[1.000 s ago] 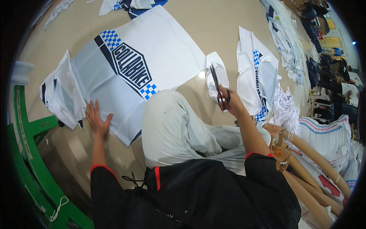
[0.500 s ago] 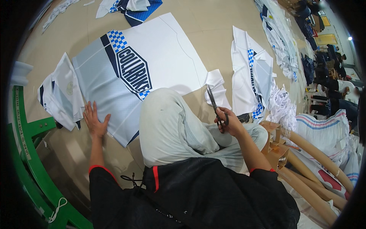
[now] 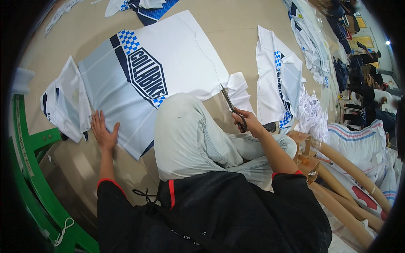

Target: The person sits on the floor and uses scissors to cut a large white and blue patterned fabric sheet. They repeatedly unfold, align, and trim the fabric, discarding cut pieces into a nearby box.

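Note:
A large fabric panel (image 3: 185, 50) lies spread on the floor, white at one end and pale grey at the other. It carries a dark printed badge, a dark band and blue-and-white checks. My left hand (image 3: 105, 131) rests flat on its grey end, fingers spread. In my right hand (image 3: 249, 123) is a pair of dark-handled scissors (image 3: 228, 100), held by the finger loops. Their tips reach the white end's lower right corner, by a thin drawn outline; I cannot tell whether they cut into it. A small white fabric scrap (image 3: 239, 90) lies beside the blades.
Another printed panel (image 3: 270, 71) lies to the right, with a heap of white offcuts (image 3: 311, 114) beyond. A folded white piece (image 3: 67, 101) sits at the left, near a green metal frame (image 3: 42, 139). Cardboard tubes (image 3: 350, 168) and a woven sack (image 3: 356, 141) stand at the right.
My right hand has moved the scissors left and slightly up, bringing the tips from beside the scrap onto the large panel's corner. My left hand stays flat on the fabric.

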A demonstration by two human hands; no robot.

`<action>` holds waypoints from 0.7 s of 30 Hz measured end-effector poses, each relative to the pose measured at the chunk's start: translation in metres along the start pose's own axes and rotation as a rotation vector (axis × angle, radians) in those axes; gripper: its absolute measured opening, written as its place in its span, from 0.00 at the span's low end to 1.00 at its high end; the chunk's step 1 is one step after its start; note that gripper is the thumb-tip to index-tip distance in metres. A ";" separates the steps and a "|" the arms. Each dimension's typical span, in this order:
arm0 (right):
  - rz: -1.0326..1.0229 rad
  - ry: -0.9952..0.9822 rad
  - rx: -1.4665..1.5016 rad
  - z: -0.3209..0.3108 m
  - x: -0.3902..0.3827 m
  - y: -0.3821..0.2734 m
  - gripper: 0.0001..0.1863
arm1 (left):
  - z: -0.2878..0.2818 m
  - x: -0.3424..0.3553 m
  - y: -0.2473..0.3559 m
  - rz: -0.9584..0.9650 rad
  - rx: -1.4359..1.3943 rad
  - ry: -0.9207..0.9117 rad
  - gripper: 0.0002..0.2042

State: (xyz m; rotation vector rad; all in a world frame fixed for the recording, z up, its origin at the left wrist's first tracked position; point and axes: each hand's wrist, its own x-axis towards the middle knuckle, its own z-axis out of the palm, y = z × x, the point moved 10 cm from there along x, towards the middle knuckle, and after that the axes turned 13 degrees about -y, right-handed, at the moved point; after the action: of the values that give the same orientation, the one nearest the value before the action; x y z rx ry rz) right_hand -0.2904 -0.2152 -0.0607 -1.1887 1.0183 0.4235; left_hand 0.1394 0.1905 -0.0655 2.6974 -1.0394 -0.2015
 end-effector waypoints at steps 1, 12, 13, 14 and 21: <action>-0.018 -0.007 0.001 -0.002 0.001 0.002 0.35 | 0.000 0.000 -0.001 0.009 0.002 0.008 0.42; -0.030 0.065 -0.008 0.000 -0.005 0.008 0.35 | 0.002 0.001 -0.003 -0.010 0.011 -0.004 0.43; -0.025 0.085 -0.021 0.000 -0.005 0.009 0.35 | 0.002 0.002 -0.003 -0.018 0.014 -0.010 0.43; -0.031 0.085 -0.022 0.000 -0.006 0.009 0.35 | 0.002 0.002 -0.003 -0.026 0.018 -0.016 0.43; -0.070 0.051 -0.066 -0.003 -0.003 0.011 0.36 | 0.002 0.001 -0.002 -0.019 0.027 -0.004 0.43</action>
State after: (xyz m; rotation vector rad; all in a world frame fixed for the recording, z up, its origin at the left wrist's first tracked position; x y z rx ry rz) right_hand -0.3015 -0.2132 -0.0648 -1.2957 1.0096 0.3757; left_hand 0.1415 0.1910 -0.0678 2.7330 -1.0254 -0.1984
